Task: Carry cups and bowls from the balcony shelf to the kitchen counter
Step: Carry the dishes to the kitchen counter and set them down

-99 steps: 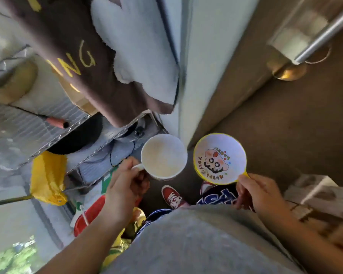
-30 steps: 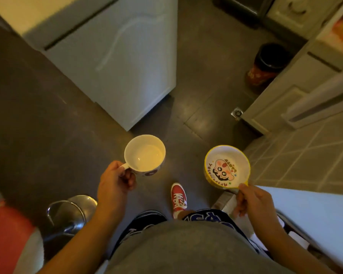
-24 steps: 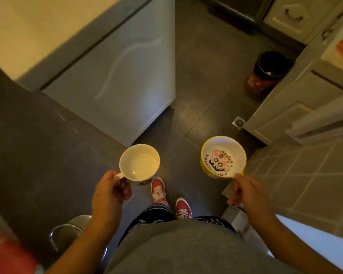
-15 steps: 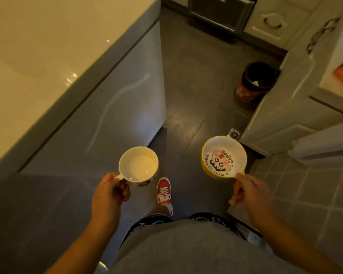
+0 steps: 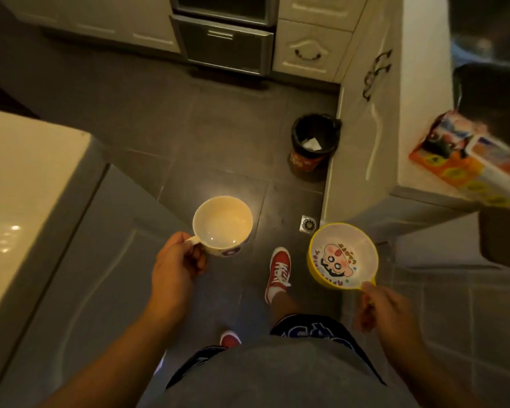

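Observation:
A white cup (image 5: 223, 222) with an empty inside hangs upright over the dark floor, its handle gripped by my left hand (image 5: 175, 266). To its right is a yellow bowl (image 5: 342, 257) with a cartoon face printed inside. My right hand (image 5: 384, 306) holds it by the near rim. Both are at waist height in front of me. The pale kitchen counter (image 5: 415, 119) runs along the right, beyond and right of the bowl.
A white appliance (image 5: 27, 184) stands close on the left. A black bin (image 5: 314, 145) sits on the floor against the counter cabinet, with a floor drain (image 5: 307, 223) near it. A colourful packet (image 5: 468, 160) lies on the counter. Drawers and an oven (image 5: 227, 33) line the far wall.
I have walked from the balcony shelf into the kitchen. The white appliance has slid to the left, and the bin, the counter and the far cabinets have come closer. Both hands keep their grips.

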`<state>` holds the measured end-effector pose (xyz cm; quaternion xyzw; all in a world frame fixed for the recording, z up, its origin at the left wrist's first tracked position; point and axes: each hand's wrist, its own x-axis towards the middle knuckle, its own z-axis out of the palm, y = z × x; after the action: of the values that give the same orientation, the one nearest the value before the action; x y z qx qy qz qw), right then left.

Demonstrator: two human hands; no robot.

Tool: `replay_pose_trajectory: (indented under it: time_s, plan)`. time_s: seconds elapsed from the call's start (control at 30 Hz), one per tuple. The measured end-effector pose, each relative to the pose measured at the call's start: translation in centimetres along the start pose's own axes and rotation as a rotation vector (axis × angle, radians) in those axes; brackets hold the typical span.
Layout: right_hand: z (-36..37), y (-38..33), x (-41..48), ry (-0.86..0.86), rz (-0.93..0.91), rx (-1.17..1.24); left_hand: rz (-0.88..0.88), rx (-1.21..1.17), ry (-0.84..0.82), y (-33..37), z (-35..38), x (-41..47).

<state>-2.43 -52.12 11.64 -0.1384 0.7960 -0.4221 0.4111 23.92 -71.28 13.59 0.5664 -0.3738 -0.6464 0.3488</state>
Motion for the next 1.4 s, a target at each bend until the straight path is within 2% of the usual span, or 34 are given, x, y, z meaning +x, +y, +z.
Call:
replay_pose_trajectory:
  time_s: [0.13,0.27,0.33,0.53,0.8,1.07,1.27,1.4]
  plan:
    - [-0.7,-3.8,6.6,-0.049,0.013,-0.016,0.027,0.028,0.032,2.7,5.0,5.0]
    - [0.1,-6.6,10.4,-0.083,-0.019,-0.030,0.021,-0.017,0.059,4.3,6.3,6.9]
    - [2.3,-13.7,21.0,-0.192,-0.042,-0.108,0.025,-0.053,0.228,7.2,7.7,14.0]
    - [5.8,-17.5,25.2,-0.246,-0.087,-0.114,-0.037,-0.056,0.317,7.1,6.7,14.6]
    - [15.5,-28.8,37.7,-0.336,-0.151,-0.167,-0.064,-0.158,0.457,10.8,6.3,27.3]
    - [19.4,-38.0,46.2,-0.350,-0.157,-0.233,-0.039,-0.244,0.401,18.5,7.8,41.6]
    - [21.6,-43.8,53.0,-0.350,-0.134,-0.270,-0.002,-0.194,0.329,23.8,9.9,51.9]
    - [24.8,-48.3,59.6,-0.426,-0.145,-0.299,0.014,-0.210,0.344,27.8,11.2,59.3]
